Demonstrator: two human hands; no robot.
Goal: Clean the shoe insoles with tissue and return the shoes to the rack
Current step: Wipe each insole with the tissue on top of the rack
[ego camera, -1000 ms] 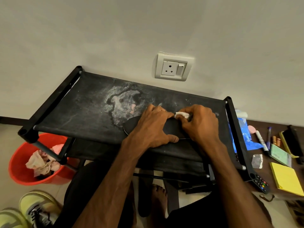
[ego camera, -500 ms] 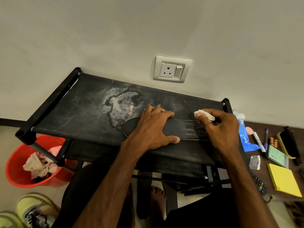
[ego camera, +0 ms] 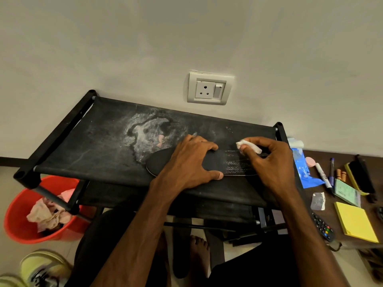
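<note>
Item: one dark insole (ego camera: pixel 161 164), lying flat on the dusty top fabric shelf of the black shoe rack (ego camera: pixel 93 141), toward its right half. Status: cleaning under way, judged mid-task. The insole is out of its shoe and being wiped, and pale marks show on the patterned end under the wiping hand, so that end looks unfinished. A red bucket (ego camera: pixel 18 216) on the floor at the left holds crumpled used tissues (ego camera: pixel 47 214), which suggests some wiping is already done. Outstanding: finishing this insole, refitting it and shelving the shoes. A pair of yellow-green sneakers (ego camera: pixel 41 270) sits on the floor at the lower left, off the rack. A dark insole-shaped piece lies on the floor by the bare feet; I cannot tell what it is. Left hand (ego camera: pixel 190 162): arched across the insole's middle, fingertips at the far edge and thumb at the near edge, pinning it to the shelf. Right hand (ego camera: pixel 269 160): fingers curled, pinching a small white wad of tissue (ego camera: pixel 247 146) against the thumb and pressing it onto the far edge of the patterned end. Adjacent: a brown bench (ego camera: pixel 342 160) to the right — it carries markers and yellow sticky notes (ego camera: pixel 354 222), none in use.
</note>
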